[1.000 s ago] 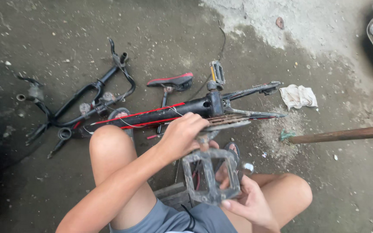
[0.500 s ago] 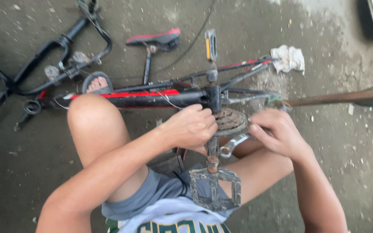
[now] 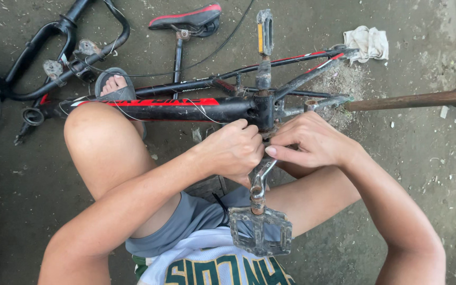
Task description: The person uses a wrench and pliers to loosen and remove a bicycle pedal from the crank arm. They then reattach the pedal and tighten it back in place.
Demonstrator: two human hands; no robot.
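A: What do we see at the middle?

B: We see a black and red bicycle frame [image 3: 186, 108] lying on the concrete floor [image 3: 423, 174]. Both hands meet at its bottom bracket [image 3: 266, 113]. The left hand [image 3: 233, 150] has its fingers curled together over the top of the silver crank arm [image 3: 258, 177]; the right hand [image 3: 312, 142] has its fingers drawn together, pinching at the same spot, though what they pinch we cannot tell.

A: And the crank's pedal?

B: The grey near pedal [image 3: 259, 229] hangs at 6 o'clock, over our shorts. The far pedal [image 3: 264, 31], with its yellow reflector, stands at 12 o'clock.

A: What lies around?

B: At 11 o'clock we see black handlebars [image 3: 54, 47]; a red and black saddle [image 3: 186, 18] on its post lies nearer 12. A white rag [image 3: 366, 43] sits at 1 o'clock. A rusty rod [image 3: 412, 99] comes in from 3 o'clock and ends just beside the frame's rear stays. Our sandalled foot [image 3: 113, 84] sits behind the frame, and the left knee hides part of its main tube.
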